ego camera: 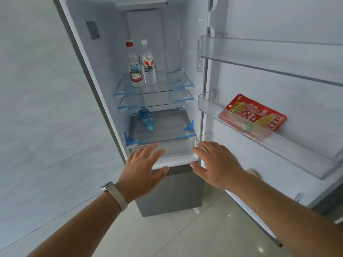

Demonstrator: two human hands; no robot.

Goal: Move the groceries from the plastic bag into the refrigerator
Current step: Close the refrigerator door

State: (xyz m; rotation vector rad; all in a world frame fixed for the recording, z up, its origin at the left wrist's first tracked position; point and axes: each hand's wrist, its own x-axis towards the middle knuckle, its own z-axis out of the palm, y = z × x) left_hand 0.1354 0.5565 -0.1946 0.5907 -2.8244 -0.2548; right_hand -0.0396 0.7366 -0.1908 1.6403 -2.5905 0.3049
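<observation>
The fingers (148,149) of the left hand (143,168) are spread and straight, holding nothing, palm turned toward the open refrigerator (104,75). Their tips lie over the front edge of the lowest glass shelf (167,135). Just to the right, the right hand (218,164) is also open and empty. Its fingers (206,145) are fanned out and may be touching the clear corner of a door bin there, though the blur makes contact hard to judge.

Just above and beyond the left fingertips, a blue-labelled bottle (146,118) lies on its side on that lowest shelf, cap toward the front. Higher, well above both hands, two bottles stand upright and close together on the top glass shelf (167,84): a red-capped bottle (134,67) on the left and a white-capped bottle (148,65) to its right.

Up and to the right of the right fingers, a red packet (254,114) leans inside the middle door bin (209,108) of the open door (259,80), apart from either hand.

A pale-strapped watch (107,186) sits on the left wrist. Below both arms is a light tiled floor (204,229).
</observation>
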